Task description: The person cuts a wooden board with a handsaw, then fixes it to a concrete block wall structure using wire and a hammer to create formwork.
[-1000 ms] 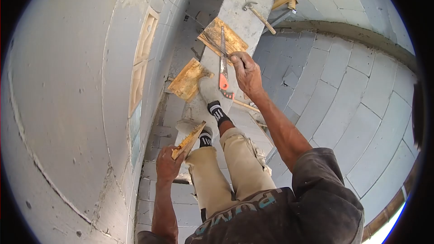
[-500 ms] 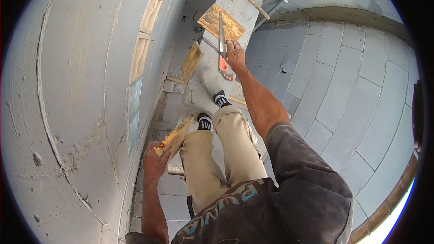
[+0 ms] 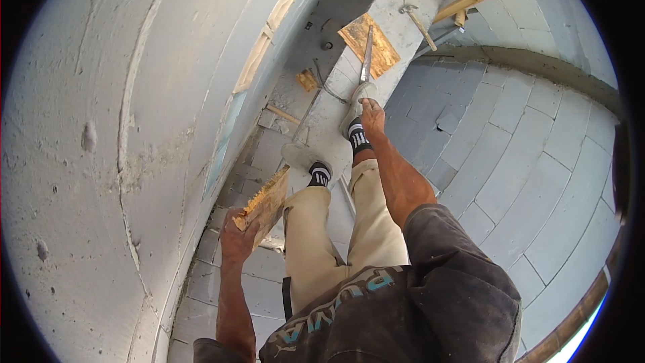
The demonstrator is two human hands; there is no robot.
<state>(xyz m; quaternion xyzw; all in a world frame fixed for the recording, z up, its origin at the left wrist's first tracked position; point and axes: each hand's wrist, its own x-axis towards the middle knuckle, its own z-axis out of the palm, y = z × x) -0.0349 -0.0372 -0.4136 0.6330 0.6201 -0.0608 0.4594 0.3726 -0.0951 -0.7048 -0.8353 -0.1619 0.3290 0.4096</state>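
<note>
Beside the wall (image 3: 154, 107), 1 rough-edged board (image 3: 263, 207), seemingly gripped left-handed.

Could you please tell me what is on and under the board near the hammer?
A saw blade lies across the board, its near end hidden by a shoe. The board hides the ledge beneath.

1. My single view looks from the wearer's head, forward and steeply down past the shirt (image 3: 463, 296).
2. The shirt sits closest; left hand (image 3: 238, 238) and right hand (image 3: 371, 117) come within view, the hammer (image 3: 420, 25) farther off.
3. Wide lens curves the walls (image 3: 161, 87).
</note>
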